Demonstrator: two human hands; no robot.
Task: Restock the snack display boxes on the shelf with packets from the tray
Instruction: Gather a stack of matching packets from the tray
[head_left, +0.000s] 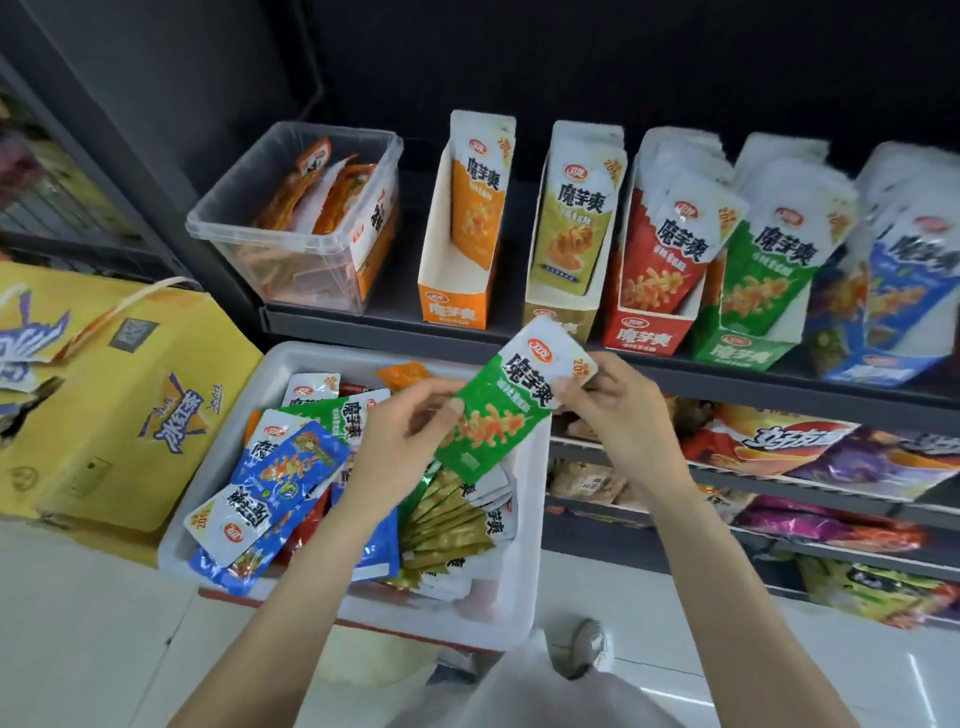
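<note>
Both hands (415, 431) — pinching green packet (506, 400)

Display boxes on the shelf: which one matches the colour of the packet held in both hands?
The green display box, fourth of the five cardboard boxes from the left, between the red box and the blue box. The green packet shares its colour.
</note>
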